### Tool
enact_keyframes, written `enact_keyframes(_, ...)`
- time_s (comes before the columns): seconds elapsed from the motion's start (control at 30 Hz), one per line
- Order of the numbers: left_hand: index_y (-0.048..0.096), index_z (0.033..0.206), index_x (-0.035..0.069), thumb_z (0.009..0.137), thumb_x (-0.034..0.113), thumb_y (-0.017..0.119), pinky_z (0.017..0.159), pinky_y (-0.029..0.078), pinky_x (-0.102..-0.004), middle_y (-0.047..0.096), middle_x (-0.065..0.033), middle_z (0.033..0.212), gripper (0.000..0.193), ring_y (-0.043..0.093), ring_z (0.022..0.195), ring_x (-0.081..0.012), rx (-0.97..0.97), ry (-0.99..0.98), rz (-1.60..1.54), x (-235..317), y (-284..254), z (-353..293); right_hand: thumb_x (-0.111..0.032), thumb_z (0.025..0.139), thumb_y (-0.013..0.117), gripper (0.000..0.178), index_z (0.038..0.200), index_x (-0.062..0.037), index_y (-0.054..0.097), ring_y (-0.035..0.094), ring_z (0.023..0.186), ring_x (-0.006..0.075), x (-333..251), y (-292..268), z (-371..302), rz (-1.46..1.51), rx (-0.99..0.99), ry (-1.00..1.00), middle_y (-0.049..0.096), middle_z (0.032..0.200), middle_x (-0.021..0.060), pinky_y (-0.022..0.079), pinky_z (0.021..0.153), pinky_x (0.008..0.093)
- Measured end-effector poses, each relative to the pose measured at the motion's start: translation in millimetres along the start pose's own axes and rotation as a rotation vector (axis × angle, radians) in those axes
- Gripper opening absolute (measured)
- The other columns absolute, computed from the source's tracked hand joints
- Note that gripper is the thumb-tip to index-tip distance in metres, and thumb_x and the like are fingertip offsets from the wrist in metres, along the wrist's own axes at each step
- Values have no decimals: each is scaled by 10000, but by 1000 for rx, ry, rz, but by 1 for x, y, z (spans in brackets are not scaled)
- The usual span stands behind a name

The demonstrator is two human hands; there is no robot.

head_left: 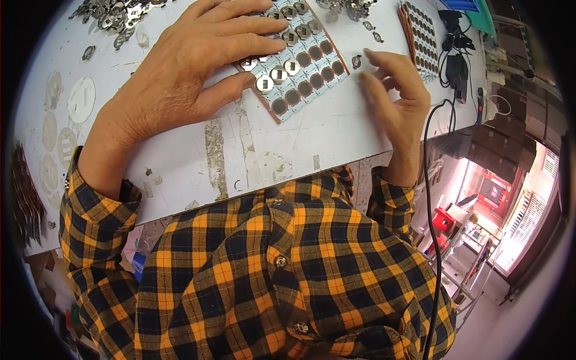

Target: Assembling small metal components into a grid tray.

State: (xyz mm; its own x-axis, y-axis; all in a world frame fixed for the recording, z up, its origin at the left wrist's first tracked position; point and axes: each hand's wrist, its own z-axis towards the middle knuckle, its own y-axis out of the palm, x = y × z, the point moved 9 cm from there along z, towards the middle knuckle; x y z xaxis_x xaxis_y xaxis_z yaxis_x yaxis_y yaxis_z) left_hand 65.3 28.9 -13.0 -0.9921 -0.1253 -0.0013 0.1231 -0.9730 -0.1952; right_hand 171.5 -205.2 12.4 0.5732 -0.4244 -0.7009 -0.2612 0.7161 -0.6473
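Note:
A light-blue circuit board panel (300,93) lies at a slant on the table. Rows of dark round pads cover it, and silver round metal clips (278,74) sit on several of them. My left hand (186,66) spreads over the panel's left part, fingers apart and thumb by a clip in the lower rows; it hides some of the board. To the right of the panel, my right hand (397,90) is open, with thumb and forefinger apart. Just beyond its fingertips lies a small metal clip (356,61), apart from the hand.
Piles of loose metal clips (117,17) lie at the far left and far middle. A stack of similar panels (421,42) stands at the right, near black cables and an adapter (458,75). Dark-edged stacked sheets (27,192) lie at the left rim of the white table (174,162).

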Motion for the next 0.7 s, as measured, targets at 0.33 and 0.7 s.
enact_keyframes(0.33,649,1358,101,931,205,681,1143,338,-556,590,-162,1464,440,455,1434,-394,-489,-1045,63,-8,-9,13,0,981,676,132,1102,47,703,622,705,67,-8,22,1,237,16,223,711,923,51,448,566,184)
enact_keyframes(0.7,651,1300,35,916,357,759,1138,359,-560,596,-186,1432,512,470,1411,-395,-391,-562,237,-10,16,7,10,972,692,191,1157,55,706,678,808,59,-30,69,12,213,-255,52,740,947,40,546,695,194)
